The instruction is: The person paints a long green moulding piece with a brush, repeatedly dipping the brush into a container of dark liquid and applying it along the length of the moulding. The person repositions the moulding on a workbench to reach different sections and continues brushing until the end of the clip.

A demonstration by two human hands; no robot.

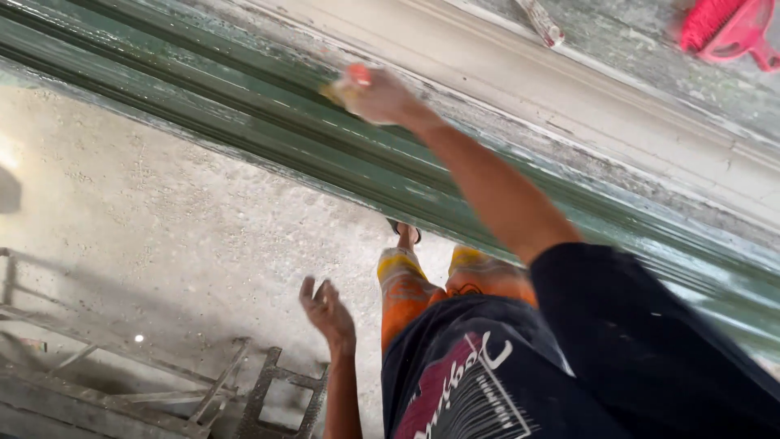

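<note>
My right hand [380,97] is stretched out at arm's length and closed around a small tool [345,83] with a yellowish tip and a red part, blurred, probably a brush. The tool touches a long green-painted moulding [244,122] that runs diagonally across the view. Above the green band the surface is bare cream [520,77]. Lower down, beside my dark shirt, my left hand [327,313] hangs free with its fingers loosely apart and nothing in it.
A pink roller-like tool [727,28] lies at the top right, and a thin paint-stained stick [540,20] is near it. A rough concrete floor [162,219] is far below, with a metal scaffold frame [268,390] at the bottom left. My orange-trousered legs [402,284] and one foot show.
</note>
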